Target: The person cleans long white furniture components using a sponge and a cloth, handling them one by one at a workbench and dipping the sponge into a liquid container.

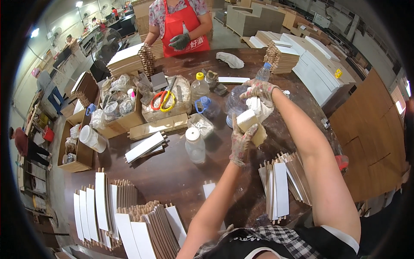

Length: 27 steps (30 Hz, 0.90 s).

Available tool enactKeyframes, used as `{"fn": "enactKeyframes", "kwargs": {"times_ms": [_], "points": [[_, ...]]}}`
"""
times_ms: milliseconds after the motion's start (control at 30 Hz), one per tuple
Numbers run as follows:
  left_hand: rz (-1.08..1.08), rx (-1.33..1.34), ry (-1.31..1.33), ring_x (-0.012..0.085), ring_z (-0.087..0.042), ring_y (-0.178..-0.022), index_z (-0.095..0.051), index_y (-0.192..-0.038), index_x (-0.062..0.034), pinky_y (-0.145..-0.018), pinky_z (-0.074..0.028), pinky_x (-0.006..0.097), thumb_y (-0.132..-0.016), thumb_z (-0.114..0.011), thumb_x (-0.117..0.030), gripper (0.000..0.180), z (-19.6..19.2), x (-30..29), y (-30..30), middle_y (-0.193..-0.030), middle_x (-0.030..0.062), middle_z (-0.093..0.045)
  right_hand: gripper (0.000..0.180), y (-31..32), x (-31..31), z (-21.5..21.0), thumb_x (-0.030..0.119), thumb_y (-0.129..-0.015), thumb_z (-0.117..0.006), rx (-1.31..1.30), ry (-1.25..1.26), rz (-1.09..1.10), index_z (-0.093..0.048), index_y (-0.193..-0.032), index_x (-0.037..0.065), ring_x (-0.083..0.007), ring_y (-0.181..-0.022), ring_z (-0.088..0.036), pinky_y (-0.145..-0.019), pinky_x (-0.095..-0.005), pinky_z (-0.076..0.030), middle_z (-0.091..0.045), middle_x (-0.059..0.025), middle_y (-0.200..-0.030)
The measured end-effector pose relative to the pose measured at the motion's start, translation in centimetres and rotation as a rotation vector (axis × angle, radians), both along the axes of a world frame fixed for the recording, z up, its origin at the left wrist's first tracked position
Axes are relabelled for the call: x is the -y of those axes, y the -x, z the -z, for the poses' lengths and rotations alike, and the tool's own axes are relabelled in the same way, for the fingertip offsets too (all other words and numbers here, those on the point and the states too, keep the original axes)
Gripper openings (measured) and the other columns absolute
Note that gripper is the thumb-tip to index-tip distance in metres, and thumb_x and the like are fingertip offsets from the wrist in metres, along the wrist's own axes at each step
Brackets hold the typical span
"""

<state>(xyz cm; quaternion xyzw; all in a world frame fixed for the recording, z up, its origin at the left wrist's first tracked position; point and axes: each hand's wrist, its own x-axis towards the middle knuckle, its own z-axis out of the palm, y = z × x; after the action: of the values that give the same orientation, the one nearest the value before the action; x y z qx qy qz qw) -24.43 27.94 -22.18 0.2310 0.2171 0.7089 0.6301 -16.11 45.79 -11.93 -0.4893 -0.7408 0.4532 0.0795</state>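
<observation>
My left hand [243, 142], in a patterned work glove, is closed round a pale block [246, 119] with a yellowish sheet [259, 135] beside it. My right hand [260, 90], gloved too, reaches in from the right above it, fingers bent over a crumpled white cloth [261, 108]. The cloth hangs against the block's upper right side. Just left of both hands is a large clear plastic bottle [235, 98]. Another clear bottle with a blue cap [262, 72] stands behind my right hand.
Stacks of white strips with wooden dowels lie near left [148, 228] and right [280, 185]. Orange and yellow scissors [163, 100], a clear jar [195, 146] and cardboard boxes [125, 116] occupy the table's left. A person in a red apron [183, 28] stands across the table.
</observation>
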Motion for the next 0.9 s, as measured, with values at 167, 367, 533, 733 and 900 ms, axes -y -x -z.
{"fn": "enactKeyframes", "kwargs": {"times_ms": [167,367,533,733,900], "points": [[0.058,-0.082,0.031,0.0195,-0.06,-0.091,-0.002,-0.146,-0.0105,-0.072,-0.055,0.032,-0.081,-0.066,-0.005,0.091,-0.6,0.3,-0.2,-0.115,0.0134,-0.054,0.037,-1.1,-1.6,0.9,0.02,-0.079,-0.07,0.075,-0.181,0.016,-0.06,-0.11,0.002,-0.0154,-0.082,-0.061,-0.072,-0.0298,-0.048,-0.065,-0.0101,-0.085],[0.044,-0.238,-0.094,0.0193,-0.055,-0.104,-0.002,-0.146,-0.0079,-0.081,-0.052,0.031,-0.078,-0.069,-0.006,0.096,-2.9,-0.2,-1.2,-0.127,0.0123,-0.048,0.025,-0.9,-1.0,-0.5,0.013,-0.078,-0.065,-0.106,-0.067,-0.044,-0.064,-0.101,0.002,-0.0149,-0.075,-0.059,-0.069,-0.0291,-0.048,-0.064,-0.0058,-0.079],[-0.005,-0.301,-0.131,0.0193,-0.05,-0.113,-0.01,-0.145,-0.0036,-0.092,-0.046,0.031,-0.076,-0.073,-0.009,0.094,-1.4,-0.2,-2.1,-0.131,0.0122,-0.045,0.026,0.1,-0.1,-1.9,0.02,-0.072,-0.064,0.073,-0.249,-0.143,-0.067,-0.091,0.002,-0.0189,-0.076,-0.063,-0.071,-0.031,-0.049,-0.067,-0.008,-0.081],[0.036,-0.351,0.016,0.0218,-0.054,-0.105,-0.028,-0.136,-0.0083,-0.083,-0.053,0.033,-0.074,-0.076,-0.015,0.079,-0.6,4.9,0.2,-0.12,0.0113,-0.05,0.041,1.2,3.2,-3.2,0.032,-0.073,-0.068,0.333,-0.334,-0.309,-0.066,-0.105,0.007,-0.0241,-0.097,-0.061,-0.086,-0.0334,-0.046,-0.065,-0.0131,-0.103],[-0.183,-0.212,0.371,0.0207,-0.054,-0.102,-0.039,-0.127,-0.0049,-0.087,-0.051,0.031,-0.078,-0.07,-0.004,0.058,3.1,10.6,1.9,-0.112,0.0093,-0.049,0.055,2.2,5.0,-1.6,0.037,-0.073,-0.073,0.493,-0.329,-0.318,-0.059,-0.116,0.005,-0.025,-0.101,-0.06,-0.088,-0.0337,-0.046,-0.065,-0.0129,-0.105]]}}
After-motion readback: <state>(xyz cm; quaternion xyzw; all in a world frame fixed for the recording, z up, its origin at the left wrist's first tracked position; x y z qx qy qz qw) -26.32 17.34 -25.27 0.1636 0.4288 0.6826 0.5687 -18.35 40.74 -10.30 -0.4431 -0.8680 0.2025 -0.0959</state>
